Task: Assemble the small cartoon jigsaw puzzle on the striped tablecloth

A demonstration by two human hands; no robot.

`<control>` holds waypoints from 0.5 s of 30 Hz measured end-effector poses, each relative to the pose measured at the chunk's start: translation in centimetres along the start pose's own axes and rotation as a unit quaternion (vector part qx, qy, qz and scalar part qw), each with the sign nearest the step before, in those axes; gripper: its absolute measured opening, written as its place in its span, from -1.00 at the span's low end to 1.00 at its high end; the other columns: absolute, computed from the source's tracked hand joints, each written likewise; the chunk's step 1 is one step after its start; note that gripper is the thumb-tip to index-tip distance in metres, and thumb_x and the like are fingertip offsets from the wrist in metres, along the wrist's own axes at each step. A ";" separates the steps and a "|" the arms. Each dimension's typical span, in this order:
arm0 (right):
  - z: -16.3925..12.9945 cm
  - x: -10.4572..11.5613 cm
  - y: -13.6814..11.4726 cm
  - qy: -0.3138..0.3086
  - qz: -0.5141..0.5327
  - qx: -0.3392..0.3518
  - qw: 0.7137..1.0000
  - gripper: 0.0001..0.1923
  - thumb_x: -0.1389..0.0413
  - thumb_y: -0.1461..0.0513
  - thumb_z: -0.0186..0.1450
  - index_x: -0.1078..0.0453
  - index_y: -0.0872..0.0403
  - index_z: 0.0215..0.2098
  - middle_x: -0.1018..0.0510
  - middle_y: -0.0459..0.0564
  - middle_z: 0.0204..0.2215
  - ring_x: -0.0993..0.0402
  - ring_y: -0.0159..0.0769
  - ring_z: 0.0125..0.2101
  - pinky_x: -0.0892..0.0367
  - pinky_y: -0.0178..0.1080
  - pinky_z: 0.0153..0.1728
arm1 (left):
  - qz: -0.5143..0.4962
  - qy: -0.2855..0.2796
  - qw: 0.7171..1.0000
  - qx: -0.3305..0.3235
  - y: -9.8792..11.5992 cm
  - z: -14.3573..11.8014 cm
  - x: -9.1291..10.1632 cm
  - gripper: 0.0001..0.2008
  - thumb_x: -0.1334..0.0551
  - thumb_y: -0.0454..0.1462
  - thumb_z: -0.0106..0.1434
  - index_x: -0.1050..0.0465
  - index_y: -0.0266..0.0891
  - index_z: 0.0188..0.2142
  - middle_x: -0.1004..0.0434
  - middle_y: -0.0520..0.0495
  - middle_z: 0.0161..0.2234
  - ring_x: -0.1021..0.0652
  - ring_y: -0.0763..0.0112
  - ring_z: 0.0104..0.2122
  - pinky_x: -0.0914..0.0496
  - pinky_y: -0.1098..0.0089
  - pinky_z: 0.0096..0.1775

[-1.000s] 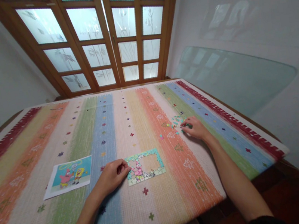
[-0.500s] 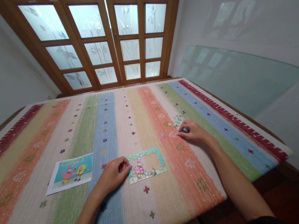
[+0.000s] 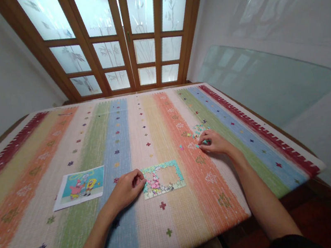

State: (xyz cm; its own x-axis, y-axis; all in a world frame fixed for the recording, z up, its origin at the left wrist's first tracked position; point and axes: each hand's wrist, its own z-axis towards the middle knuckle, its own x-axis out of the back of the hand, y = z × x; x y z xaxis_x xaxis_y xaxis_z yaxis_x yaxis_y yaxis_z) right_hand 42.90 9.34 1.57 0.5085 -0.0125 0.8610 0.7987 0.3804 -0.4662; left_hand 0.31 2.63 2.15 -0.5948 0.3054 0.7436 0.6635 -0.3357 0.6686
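Note:
A partly built jigsaw puzzle (image 3: 163, 178) lies on the striped tablecloth (image 3: 141, 132); its frame and left part are joined and its middle is bare. My left hand (image 3: 126, 189) rests with curled fingers against the puzzle's left edge. My right hand (image 3: 212, 141) reaches to the right of the puzzle, at a small scatter of loose puzzle pieces (image 3: 198, 129), and pinches a teal piece (image 3: 203, 143) between thumb and fingers. A printed cartoon picture (image 3: 81, 186) lies flat to the left.
The table's right edge (image 3: 268, 137) and near edge (image 3: 202, 239) are close to my arms. A leaning glass sheet (image 3: 266, 83) stands at the right wall. Wooden glass-paned doors (image 3: 120, 34) stand behind the table.
My right hand has drawn slightly left from the loose pieces, now pinching a teal piece. My left hand stays at the puzzle's edge. The camera has tilted a little.

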 end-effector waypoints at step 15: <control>0.0 -0.2 0.3 -0.002 0.034 0.017 0.999 -0.87 -0.25 0.15 0.19 -0.60 0.03 -0.39 -0.60 0.09 -0.32 -0.50 -0.12 -0.25 -0.36 -0.07 -0.13 | -0.018 0.001 1.000 0.004 -0.7 0.0 -0.4 -0.78 -0.17 -0.09 0.31 -0.34 -0.18 -0.34 -0.37 0.10 -0.56 -0.37 0.39 -0.54 -0.19 0.38 -0.40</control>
State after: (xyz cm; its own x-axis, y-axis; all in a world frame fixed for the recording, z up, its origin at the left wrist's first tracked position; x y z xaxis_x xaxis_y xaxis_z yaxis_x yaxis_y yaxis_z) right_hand 43.06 9.45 1.28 0.5599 0.0182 0.8284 0.7509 0.4114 -0.5166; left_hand 0.11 2.78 1.43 -0.6194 0.3146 0.7193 0.6459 -0.3166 0.6947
